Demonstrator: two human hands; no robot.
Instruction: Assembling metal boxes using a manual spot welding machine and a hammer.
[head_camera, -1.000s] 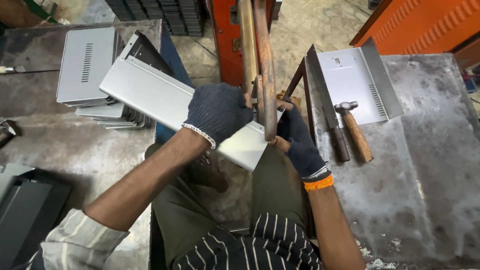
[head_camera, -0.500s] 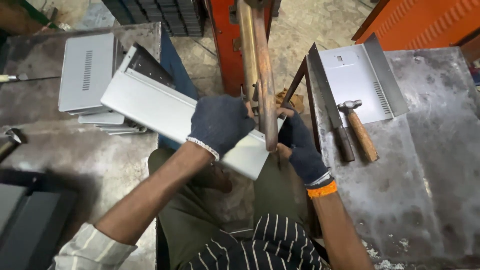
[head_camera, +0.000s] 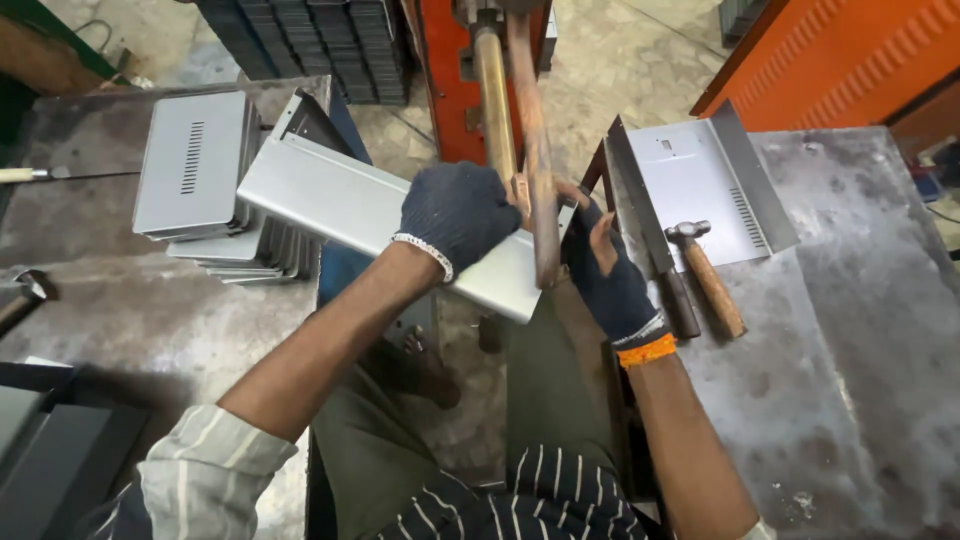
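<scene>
Left hand (head_camera: 458, 212) in a dark glove, fingers clamped on a grey metal panel (head_camera: 345, 205) held between two tables under two upright rods (head_camera: 520, 130). Right hand (head_camera: 605, 270) gripping its far end. Best kept square and steady against those rods. Hammer (head_camera: 708, 276) lying near right table's left edge.

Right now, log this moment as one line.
left hand: gloved, presses sheet-metal panel | right hand: gloved, at panel's end by machine rods | hammer: lying on right table
</scene>
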